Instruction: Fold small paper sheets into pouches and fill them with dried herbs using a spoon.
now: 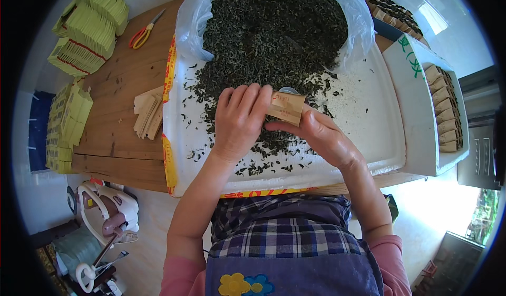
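A small brown kraft-paper packet bearing red print is held between both hands, over a white foam tray. The fingers of my left hand are closed at its left end. My right hand grips its right end, with the thumb at its side and a finger beneath. Just behind the packet shows the rim of a round, greyish object, mostly hidden. Dark dried leaves, apparently tea, spill from a clear plastic bag onto the tray, and loose bits lie under my hands.
Left on the wooden table are flat paper packets, scissors and stacks of yellow-green packets. To the right stands a white foam box with filled packets; another box of them sits behind.
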Demonstrator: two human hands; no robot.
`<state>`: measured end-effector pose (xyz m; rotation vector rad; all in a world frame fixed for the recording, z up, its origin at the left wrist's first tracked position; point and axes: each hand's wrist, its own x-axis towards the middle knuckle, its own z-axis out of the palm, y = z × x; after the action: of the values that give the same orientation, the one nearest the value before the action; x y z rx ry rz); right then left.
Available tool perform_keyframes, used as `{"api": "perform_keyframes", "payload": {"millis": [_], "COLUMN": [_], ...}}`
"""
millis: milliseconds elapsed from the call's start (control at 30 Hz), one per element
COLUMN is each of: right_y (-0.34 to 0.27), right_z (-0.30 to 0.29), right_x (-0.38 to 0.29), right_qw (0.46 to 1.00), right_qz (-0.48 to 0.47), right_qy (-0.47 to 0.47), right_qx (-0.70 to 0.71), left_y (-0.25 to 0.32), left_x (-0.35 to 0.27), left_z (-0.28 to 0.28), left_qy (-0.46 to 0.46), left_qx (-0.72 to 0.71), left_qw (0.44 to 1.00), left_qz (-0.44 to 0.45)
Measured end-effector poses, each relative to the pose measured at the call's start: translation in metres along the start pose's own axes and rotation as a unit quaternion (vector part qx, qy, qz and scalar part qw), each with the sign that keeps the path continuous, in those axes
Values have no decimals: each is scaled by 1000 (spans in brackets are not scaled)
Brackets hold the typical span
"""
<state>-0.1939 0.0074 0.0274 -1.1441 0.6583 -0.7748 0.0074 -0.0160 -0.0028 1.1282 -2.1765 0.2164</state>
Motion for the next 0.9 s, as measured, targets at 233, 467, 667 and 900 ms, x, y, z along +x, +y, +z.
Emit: {"api": "perform_keyframes", "payload": {"millis": [233, 467, 667, 900], "right_y": [-12, -6, -11, -37], "right_z": [19, 35, 28, 17], "right_x": [4, 2, -9, -10], "right_qw": [964, 949, 975, 938], "right_qz": [15, 35, 34, -68], "right_qy": [-39, 5, 38, 77], "right_qx": [264, 314, 214, -332], "left_y": [1, -3, 1, 2], "left_x": [9, 6, 10, 5], "left_z": [8, 7, 9, 5], "left_qy": [91, 122, 103, 28], "left_qx": [67, 70, -14, -144], "left_qw": [993, 989, 995, 986], "left_qz": [16, 36, 6, -80]}}
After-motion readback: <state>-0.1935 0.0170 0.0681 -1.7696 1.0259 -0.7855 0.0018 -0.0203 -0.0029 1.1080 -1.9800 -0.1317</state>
